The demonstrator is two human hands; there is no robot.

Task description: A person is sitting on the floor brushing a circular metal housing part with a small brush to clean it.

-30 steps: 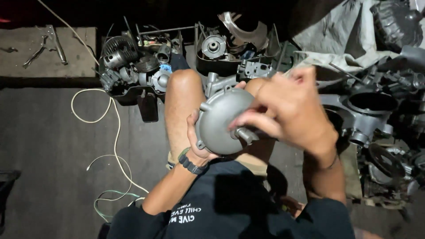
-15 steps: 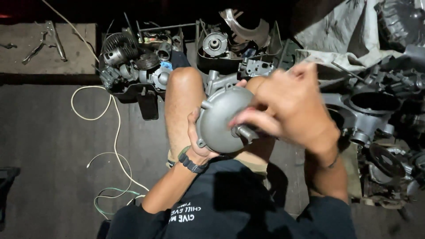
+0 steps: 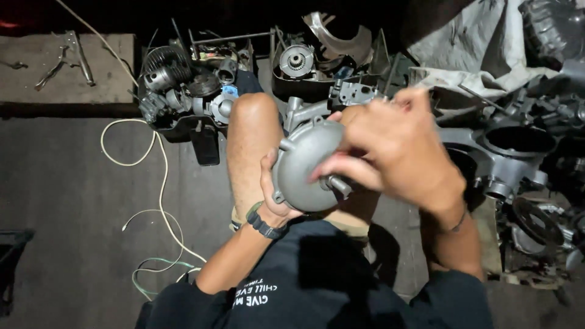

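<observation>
Here we are, looking straight down over our lap, and our left hand (image 3: 272, 194) is wrapped around the edge of a round grey metal cover (image 3: 303, 166), gripping it firmly from the left side and from below. The cover sits up in the air above our bare knee (image 3: 253, 131), domed face toward us, small lugs poking out around its rim. Our right hand (image 3: 390, 149) lies over the right side of the cover, fingers (image 3: 341, 170) curled and pinched onto a short stub that sticks out near the lower edge. On the dark floor beyond the knee, a heap of engine parts (image 3: 183, 91) spreads out, and a pale cord (image 3: 159, 183) loops across the mat to our left. More grey castings (image 3: 512, 146) crowd in on the right.
</observation>
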